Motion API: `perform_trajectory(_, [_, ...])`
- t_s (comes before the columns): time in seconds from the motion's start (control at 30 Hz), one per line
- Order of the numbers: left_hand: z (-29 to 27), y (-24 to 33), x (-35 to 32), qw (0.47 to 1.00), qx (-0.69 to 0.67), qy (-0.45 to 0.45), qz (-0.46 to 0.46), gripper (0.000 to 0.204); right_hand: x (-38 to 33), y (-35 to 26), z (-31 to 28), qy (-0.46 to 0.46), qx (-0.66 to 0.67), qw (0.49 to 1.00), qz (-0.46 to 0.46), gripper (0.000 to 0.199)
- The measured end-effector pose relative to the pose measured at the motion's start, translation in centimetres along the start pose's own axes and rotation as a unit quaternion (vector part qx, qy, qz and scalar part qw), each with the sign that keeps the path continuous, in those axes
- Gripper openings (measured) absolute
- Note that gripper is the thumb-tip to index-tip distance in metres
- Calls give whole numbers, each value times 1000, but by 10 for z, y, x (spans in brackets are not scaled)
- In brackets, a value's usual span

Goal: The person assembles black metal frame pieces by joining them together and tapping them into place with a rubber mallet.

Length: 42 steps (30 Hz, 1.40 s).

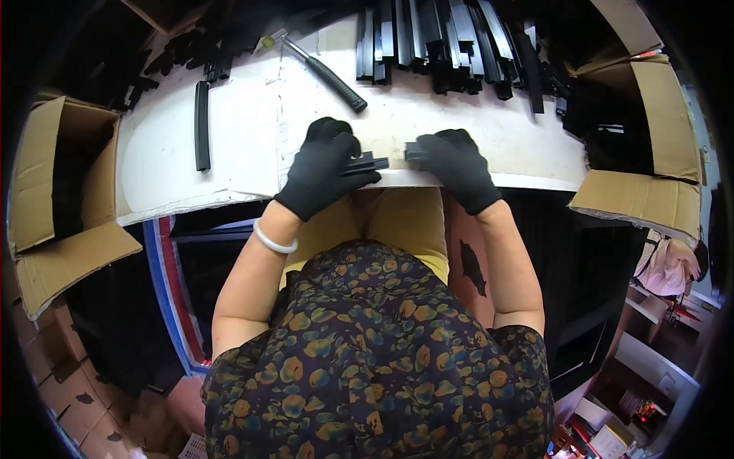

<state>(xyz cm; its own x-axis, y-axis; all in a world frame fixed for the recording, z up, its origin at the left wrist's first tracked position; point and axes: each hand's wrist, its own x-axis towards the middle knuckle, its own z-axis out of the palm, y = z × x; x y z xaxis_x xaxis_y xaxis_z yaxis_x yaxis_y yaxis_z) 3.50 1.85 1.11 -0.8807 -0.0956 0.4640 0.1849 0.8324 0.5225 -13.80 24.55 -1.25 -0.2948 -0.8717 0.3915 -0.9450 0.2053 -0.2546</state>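
A short black strip (pixel 368 164) lies at the near edge of the white table (pixel 245 153), pinched in the gloved left hand (pixel 325 164), its end sticking out toward the right hand (pixel 453 161). The right hand closes on a small black piece (pixel 414 151), just apart from the strip's tip. Beyond the hands lies a hammer (pixel 325 73); farther back, a pile of black strips (pixel 443 42). Left of the grip rests a single long strip (pixel 201 125), then a cardboard box (pixel 46 176).
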Motion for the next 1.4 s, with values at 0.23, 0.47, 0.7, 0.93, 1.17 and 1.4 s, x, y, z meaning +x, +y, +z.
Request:
perform_trajectory(0.23, [9, -1, -6, 1000, 3, -15, 24, 40, 14, -23, 1, -50, 100, 994, -10, 35])
perform_trajectory(0.47, [3, 4, -15, 1000, -25, 0, -16, 42, 18, -36, -8, -70, 198, 977, 32, 40])
perform_trajectory(0.7, [16, -9, -10, 998, -9, 62, 3, 43, 30, -51, 9, -12, 163, 986, 40, 33])
perform_trajectory(0.93, [-33, -41, 29, 1000, 19, 5, -4, 55, 37, -67, 20, 86, 90, 992, 22, 49])
perform_trajectory(1.17, [-31, -140, 139, 963, 240, 6, -127, 52, 26, -78, 23, 209, 84, 968, 109, 35])
perform_trajectory(1.4, [-12, -181, 174, 961, 247, 26, -122, 47, 28, -79, 22, 204, 84, 970, 99, 27])
